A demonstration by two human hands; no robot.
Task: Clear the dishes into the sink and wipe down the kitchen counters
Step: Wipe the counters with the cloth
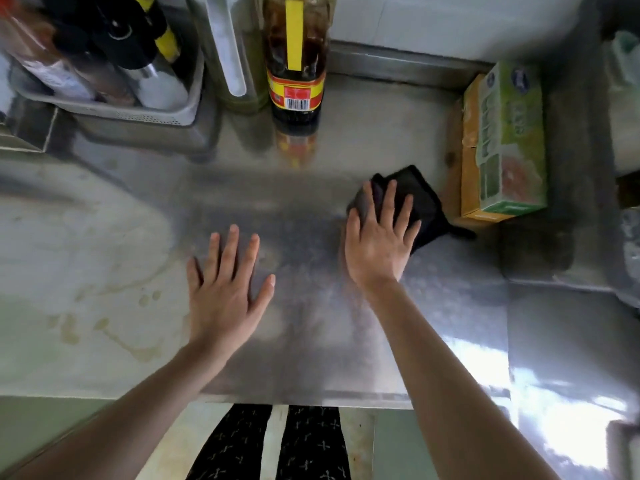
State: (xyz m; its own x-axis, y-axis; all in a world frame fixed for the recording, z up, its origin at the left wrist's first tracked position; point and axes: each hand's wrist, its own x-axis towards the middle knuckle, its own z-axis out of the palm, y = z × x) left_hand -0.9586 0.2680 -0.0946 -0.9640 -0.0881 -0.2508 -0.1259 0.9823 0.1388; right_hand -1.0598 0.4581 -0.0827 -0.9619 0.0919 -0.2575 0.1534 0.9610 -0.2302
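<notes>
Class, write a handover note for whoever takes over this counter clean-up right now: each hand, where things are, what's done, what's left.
Left hand: open, flat over the counter, holding nothing.
Right hand: open, straight fingers pressing the black cloth onto the counter beside the green box.
At the back: sauce bottle, grey basket of bottles.
Done: cannot tell; no dishes or sink in view.
Left to do: wipe the yellowish stains on the counter's left part.
</notes>
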